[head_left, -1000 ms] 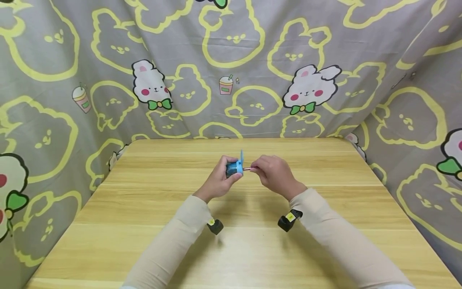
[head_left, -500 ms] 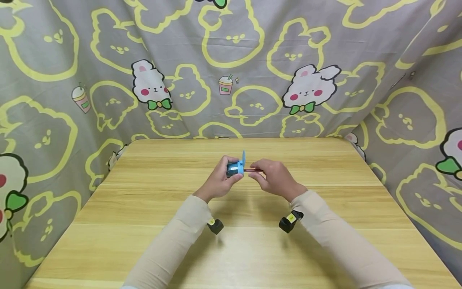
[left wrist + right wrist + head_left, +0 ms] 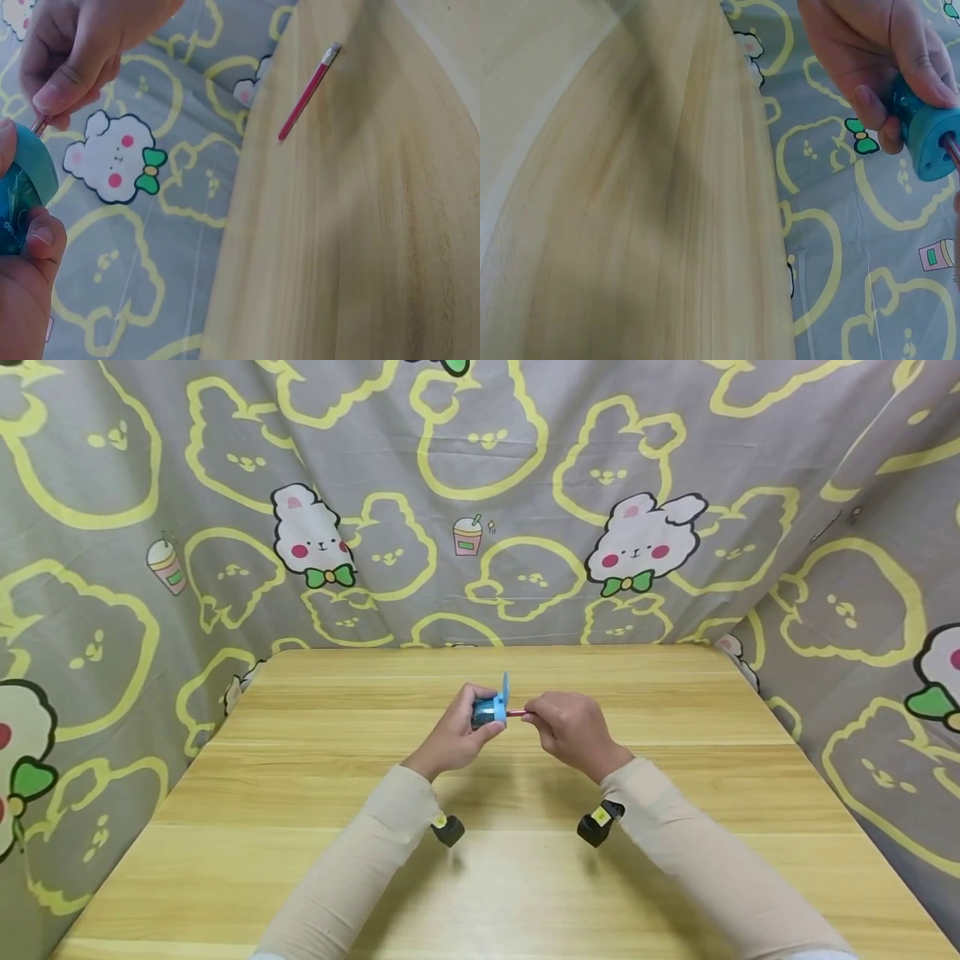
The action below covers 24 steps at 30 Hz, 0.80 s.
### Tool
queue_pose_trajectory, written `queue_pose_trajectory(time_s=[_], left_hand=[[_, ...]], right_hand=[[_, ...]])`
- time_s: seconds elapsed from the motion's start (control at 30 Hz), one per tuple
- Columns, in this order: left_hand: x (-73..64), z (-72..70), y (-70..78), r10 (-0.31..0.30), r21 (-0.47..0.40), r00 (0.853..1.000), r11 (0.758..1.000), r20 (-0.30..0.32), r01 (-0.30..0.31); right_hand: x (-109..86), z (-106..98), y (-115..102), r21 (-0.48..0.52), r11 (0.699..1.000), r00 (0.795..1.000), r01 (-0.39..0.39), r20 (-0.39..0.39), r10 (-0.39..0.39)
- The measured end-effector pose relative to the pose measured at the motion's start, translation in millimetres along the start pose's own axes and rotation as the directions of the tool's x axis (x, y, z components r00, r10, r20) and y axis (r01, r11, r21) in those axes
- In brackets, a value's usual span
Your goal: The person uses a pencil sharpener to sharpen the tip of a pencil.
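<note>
My left hand (image 3: 459,731) grips a blue pencil sharpener (image 3: 489,712) with a see-through body, held above the table. Its light blue lid (image 3: 506,687) stands flipped up. In the right wrist view the round face of the sharpener (image 3: 934,146) shows holes, with a red pencil (image 3: 952,148) in one of them. My right hand (image 3: 573,727) pinches that pencil between thumb and fingers, close to the sharpener; most of its length is hidden by the hand. A second red pencil (image 3: 306,97) with a metal end lies on the table in the left wrist view.
The wooden table (image 3: 300,860) reaches back to a grey curtain (image 3: 525,460) with yellow outlines and rabbit prints, which also hangs along both sides. A small black camera is strapped to each wrist, over the beige sleeves (image 3: 375,827).
My right fingers loosened along the pencil half a second ago and now pinch it again, with the hand turned. The left hand and sharpener have stayed nearly still; the lid leans slightly further right.
</note>
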<state>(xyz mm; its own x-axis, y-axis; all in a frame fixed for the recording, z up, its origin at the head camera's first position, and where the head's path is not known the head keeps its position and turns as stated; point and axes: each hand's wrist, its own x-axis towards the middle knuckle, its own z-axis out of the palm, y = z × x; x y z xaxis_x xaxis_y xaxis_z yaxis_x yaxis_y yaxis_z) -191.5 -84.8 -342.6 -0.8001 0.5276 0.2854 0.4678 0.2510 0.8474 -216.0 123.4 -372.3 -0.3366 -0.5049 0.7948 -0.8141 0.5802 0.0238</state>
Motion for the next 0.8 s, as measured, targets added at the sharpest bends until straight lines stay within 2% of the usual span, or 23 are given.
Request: queue_pose_trajectory(time_s=[0.17, 0.27, 0.3, 0.37, 0.47, 0.5, 0.53, 0.6, 0.63, 0.7, 0.8], left_hand=[[0.1, 0.6, -0.6, 0.008, 0.002, 1.0, 1.0, 0.004, -0.008], [-0.2, 0.9, -1.2, 0.015, 0.012, 1.0, 1.0, 0.004, -0.015], [-0.2, 0.9, -1.3, 0.016, 0.016, 1.0, 1.0, 0.007, -0.016], [-0.5, 0.6, -0.6, 0.019, 0.025, 1.0, 0.999, 0.017, -0.02], [-0.9, 0.0, 0.7, 0.017, 0.032, 0.999, 0.999, 0.031, -0.018], [-1.0, -0.4, 1.1, 0.015, 0.032, 0.999, 0.999, 0.03, -0.016], [-1.2, -0.8, 1.4, 0.013, 0.034, 1.0, 0.999, 0.026, -0.014], [-1.4, -2.0, 1.8, 0.01, 0.032, 1.0, 0.999, 0.012, -0.011], [-1.4, -2.6, 1.8, 0.01, 0.036, 1.0, 0.999, 0.005, -0.01], [-1.6, -3.6, 1.0, 0.01, 0.032, 1.0, 0.999, -0.005, -0.009], [-1.6, -4.3, 0.0, 0.016, 0.02, 1.0, 1.0, -0.006, -0.016]], right_hand=[[1.8, -1, -3, -0.035, 0.999, 0.998, -0.028, 0.057, 0.03], [4.5, -3, -4, -0.013, 0.997, 0.986, -0.075, 0.149, 0.076], [5.5, -4, -4, 0.009, 0.994, 0.976, -0.106, 0.194, 0.103], [8.4, -7, -4, 0.083, 0.978, 0.943, -0.19, 0.294, 0.158], [12.1, -11, -3, 0.179, 0.927, 0.878, -0.33, 0.42, 0.231], [12.9, -11, -2, 0.2, 0.909, 0.859, -0.365, 0.448, 0.246], [13.4, -11, -2, 0.219, 0.896, 0.851, -0.385, 0.46, 0.253], [13.2, -11, -2, 0.24, 0.884, 0.852, -0.401, 0.452, 0.264], [12.5, -10, -1, 0.25, 0.883, 0.861, -0.398, 0.434, 0.265], [10.7, -9, -1, 0.269, 0.888, 0.887, -0.372, 0.384, 0.256], [8.4, -8, -1, 0.267, 0.926, 0.942, -0.267, 0.276, 0.192]])
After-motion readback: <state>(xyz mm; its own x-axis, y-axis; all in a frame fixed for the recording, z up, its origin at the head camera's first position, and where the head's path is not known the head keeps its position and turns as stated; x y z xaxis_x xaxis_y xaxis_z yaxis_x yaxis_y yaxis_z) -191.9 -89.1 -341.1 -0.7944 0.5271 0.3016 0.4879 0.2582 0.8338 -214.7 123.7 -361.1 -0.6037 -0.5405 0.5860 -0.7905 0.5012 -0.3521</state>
